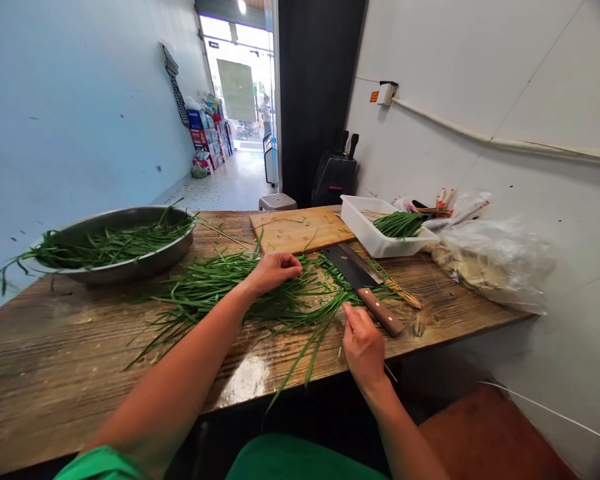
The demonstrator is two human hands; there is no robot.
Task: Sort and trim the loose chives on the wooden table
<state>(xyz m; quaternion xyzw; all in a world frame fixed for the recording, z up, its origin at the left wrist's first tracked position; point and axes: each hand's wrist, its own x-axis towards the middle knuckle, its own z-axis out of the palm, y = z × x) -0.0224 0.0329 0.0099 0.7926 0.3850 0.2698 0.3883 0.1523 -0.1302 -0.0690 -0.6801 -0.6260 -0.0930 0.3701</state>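
Observation:
Long green garlic chives (205, 283) lie in a loose pile on the wooden table. Over the pile's right part is my left hand (275, 272), fingers curled together; whatever they may hold is hidden. My right hand (364, 340) is closed near the table's front edge, beside chive ends. A thin stick, apparently a bamboo skewer (391, 372), pokes out behind it. Right of the chives rests a cleaver (353, 273) with a brown wooden handle, over cut green pieces. Several bamboo skewers (403, 293) lie beside the blade.
A metal basin (125, 267) of chives stands at the left. Behind the chives lies a wooden cutting board (300, 227). At the right are a white plastic tub (380, 247) with bundled chives and skewers, and a clear plastic bag (510, 267) with pale contents.

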